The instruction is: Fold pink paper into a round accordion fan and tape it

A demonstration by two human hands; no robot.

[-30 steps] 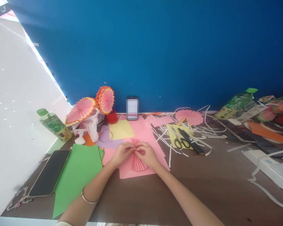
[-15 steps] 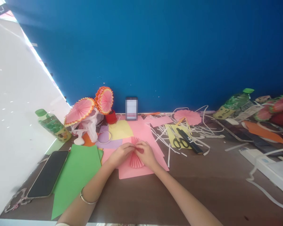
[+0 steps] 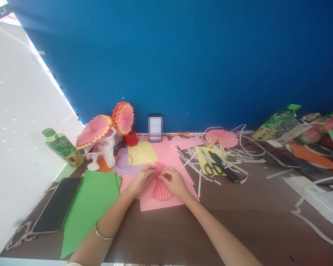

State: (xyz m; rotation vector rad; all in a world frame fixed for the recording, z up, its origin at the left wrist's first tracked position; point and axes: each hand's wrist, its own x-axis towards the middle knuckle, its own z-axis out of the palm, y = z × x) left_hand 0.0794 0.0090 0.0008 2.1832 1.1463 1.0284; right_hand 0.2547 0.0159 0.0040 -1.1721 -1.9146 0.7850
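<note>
A pleated pink paper fan lies on a flat pink sheet in the middle of the brown table. My left hand pinches the fan's left side near its waist. My right hand pinches the right side, fingers pressed together on the folds. The fan spreads out above and below my fingers.
A green sheet and a dark phone lie at the left. Finished paper rosettes and a green-capped bottle stand behind them. Scissors, a black marker and white paper strips lie at the right, a power strip farther right.
My hands stay on the fan's middle. My left hand's fingers have shifted slightly up, and the fan's lower pleats spread a little wider.
</note>
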